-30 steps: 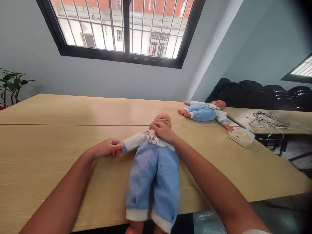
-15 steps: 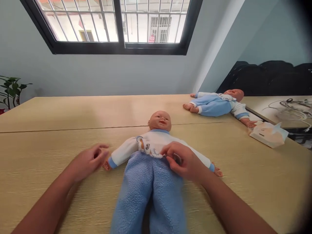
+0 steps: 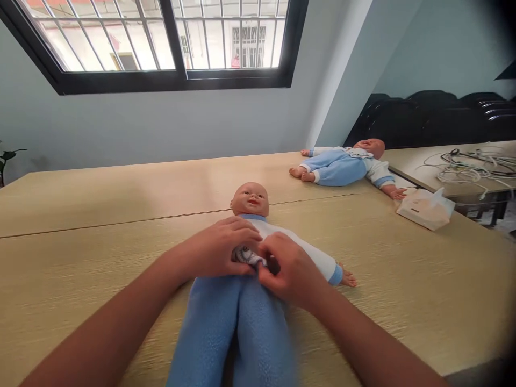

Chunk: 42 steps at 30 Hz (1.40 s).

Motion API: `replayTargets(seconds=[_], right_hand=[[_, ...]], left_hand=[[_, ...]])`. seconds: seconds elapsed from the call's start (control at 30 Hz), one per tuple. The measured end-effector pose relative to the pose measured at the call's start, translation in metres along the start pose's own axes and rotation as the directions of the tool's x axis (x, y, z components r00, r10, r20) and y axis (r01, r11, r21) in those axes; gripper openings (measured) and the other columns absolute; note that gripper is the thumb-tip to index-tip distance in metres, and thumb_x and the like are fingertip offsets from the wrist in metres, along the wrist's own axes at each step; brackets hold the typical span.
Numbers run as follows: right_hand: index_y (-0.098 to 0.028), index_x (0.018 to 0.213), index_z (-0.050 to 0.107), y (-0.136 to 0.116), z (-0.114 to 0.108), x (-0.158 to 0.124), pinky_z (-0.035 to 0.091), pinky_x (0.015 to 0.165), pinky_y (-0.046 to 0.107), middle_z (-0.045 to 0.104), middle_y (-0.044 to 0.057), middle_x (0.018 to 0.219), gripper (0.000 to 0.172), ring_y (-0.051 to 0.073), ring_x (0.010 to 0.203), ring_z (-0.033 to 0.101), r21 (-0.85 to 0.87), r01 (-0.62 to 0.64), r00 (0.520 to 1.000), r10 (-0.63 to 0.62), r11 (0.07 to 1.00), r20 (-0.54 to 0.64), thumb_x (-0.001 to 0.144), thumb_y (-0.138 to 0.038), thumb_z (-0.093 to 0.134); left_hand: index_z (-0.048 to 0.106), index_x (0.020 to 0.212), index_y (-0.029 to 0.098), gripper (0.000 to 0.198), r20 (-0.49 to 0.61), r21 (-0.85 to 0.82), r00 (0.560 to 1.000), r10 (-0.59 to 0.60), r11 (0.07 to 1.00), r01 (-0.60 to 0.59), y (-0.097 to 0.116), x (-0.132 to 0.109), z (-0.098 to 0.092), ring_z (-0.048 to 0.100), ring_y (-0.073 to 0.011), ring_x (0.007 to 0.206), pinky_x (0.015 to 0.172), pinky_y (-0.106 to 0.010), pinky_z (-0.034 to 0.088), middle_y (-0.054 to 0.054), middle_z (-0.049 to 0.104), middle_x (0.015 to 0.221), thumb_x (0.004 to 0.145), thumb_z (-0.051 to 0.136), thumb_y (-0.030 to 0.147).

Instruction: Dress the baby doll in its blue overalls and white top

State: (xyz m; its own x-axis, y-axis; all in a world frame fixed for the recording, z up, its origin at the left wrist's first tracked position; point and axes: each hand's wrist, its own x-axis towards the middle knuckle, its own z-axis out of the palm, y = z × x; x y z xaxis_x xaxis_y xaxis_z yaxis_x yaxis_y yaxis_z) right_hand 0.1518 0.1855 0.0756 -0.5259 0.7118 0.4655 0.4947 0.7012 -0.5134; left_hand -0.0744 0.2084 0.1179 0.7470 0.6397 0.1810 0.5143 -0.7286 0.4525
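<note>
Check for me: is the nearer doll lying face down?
No, the nearer doll lies on its back, face up, under both hands.

Both hands cover the doll's (image 3: 250, 200) chest; its legs are cut off below

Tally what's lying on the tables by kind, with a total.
Baby dolls: 2, the near doll under the left hand and right hand, and the far doll
Tissue packs: 1
Cable bundles: 1
Total: 4
</note>
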Motion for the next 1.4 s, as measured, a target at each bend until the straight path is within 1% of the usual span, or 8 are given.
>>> replayTargets(seconds=[0.17,0.3,0.5,0.7,0.83,1.03,1.2,1.4], right_hand=[[-0.021,0.084,0.052,-0.003,-0.003,-0.001,0.038,0.066,0.03,0.054,-0.001,0.077,0.016,0.016,0.071,0.048,0.133,-0.022,1.0,0.021,0.991,0.006,0.076,-0.009,0.056],[-0.022,0.089,0.054,-0.006,-0.013,0.001,0.039,0.061,0.025,0.054,-0.003,0.079,0.011,0.013,0.068,0.047,0.396,-0.268,0.957,0.194,0.878,0.217,0.084,-0.014,0.061],[-0.022,0.118,0.061,0.007,-0.025,0.003,0.048,0.079,0.03,0.064,0.004,0.103,0.026,0.019,0.093,0.058,0.586,-0.396,0.9,0.171,0.707,0.402,0.101,-0.041,0.059],[-0.021,0.113,0.071,0.014,-0.031,0.009,0.048,0.083,0.031,0.069,0.003,0.104,0.023,0.019,0.095,0.059,0.552,-0.46,0.824,0.103,0.695,0.557,0.102,-0.037,0.059],[-0.021,0.114,0.067,0.011,-0.029,0.009,0.042,0.066,0.025,0.06,-0.002,0.088,0.021,0.015,0.077,0.052,0.562,-0.471,0.775,0.014,0.68,0.632,0.097,-0.035,0.064],[-0.02,0.097,0.066,0.011,-0.022,0.006,0.041,0.063,0.026,0.059,-0.002,0.084,0.017,0.014,0.072,0.048,0.497,-0.437,0.829,0.122,0.75,0.545,0.096,-0.038,0.065],[-0.02,0.091,0.063,0.002,-0.019,0.006,0.04,0.062,0.026,0.057,-0.001,0.079,0.021,0.014,0.07,0.049,0.484,-0.344,0.924,0.198,0.805,0.328,0.099,-0.04,0.06],[-0.023,0.083,0.061,-0.001,-0.011,0.001,0.041,0.056,0.026,0.06,-0.003,0.067,0.005,0.013,0.057,0.053,0.2,-0.223,0.975,0.22,0.954,0.036,0.087,-0.025,0.063]], left_hand=[[0.07,0.099,0.022,0.026,-0.006,0.002,0.999,0.039,0.999,-0.039,-0.004,0.006,0.017,0.066,-0.0246,0.109,0.106,-0.039,0.048,-0.005,0.073,0.113,0.074,0.074,0.018],[0.067,0.098,0.022,0.024,0.037,0.0,0.999,-0.004,1.0,0.004,-0.003,0.0,0.014,0.064,-0.0243,0.1,0.096,-0.039,0.049,-0.004,0.071,0.105,0.074,0.07,0.018],[0.061,0.097,0.024,0.018,0.065,0.055,0.988,-0.137,0.989,0.134,0.005,-0.005,0.004,0.062,-0.022,0.085,0.074,-0.032,0.045,-0.001,0.067,0.093,0.082,0.07,0.027],[0.06,0.104,0.024,0.02,-0.016,0.038,1.0,0.0,0.999,0.001,0.014,-0.013,0.002,0.063,-0.021,0.102,0.088,-0.032,0.048,-0.003,0.064,0.116,0.087,0.07,0.021],[0.057,0.101,0.024,0.024,-0.049,-0.045,0.997,0.052,0.998,-0.054,0.017,-0.018,0.003,0.062,-0.0172,0.105,0.092,-0.029,0.05,-0.001,0.059,0.121,0.085,0.066,0.009],[0.057,0.109,0.026,0.032,-0.083,-0.219,0.997,-0.007,0.976,-0.011,0.011,-0.018,0.006,0.064,-0.0133,0.091,0.081,-0.028,0.055,-0.004,0.055,0.13,0.085,0.072,0.013],[0.055,0.134,0.028,0.065,-0.085,-0.21,0.99,-0.114,0.973,0.094,0.005,-0.012,0.009,0.064,-0.0254,0.109,0.094,-0.038,0.054,-0.009,0.062,0.133,0.081,0.085,0.048],[0.069,0.119,0.025,0.039,0.039,-0.196,0.979,-0.198,0.96,0.201,0.005,-0.007,0.009,0.065,-0.0233,0.092,0.079,-0.035,0.049,-0.004,0.073,0.105,0.096,0.065,0.056]])
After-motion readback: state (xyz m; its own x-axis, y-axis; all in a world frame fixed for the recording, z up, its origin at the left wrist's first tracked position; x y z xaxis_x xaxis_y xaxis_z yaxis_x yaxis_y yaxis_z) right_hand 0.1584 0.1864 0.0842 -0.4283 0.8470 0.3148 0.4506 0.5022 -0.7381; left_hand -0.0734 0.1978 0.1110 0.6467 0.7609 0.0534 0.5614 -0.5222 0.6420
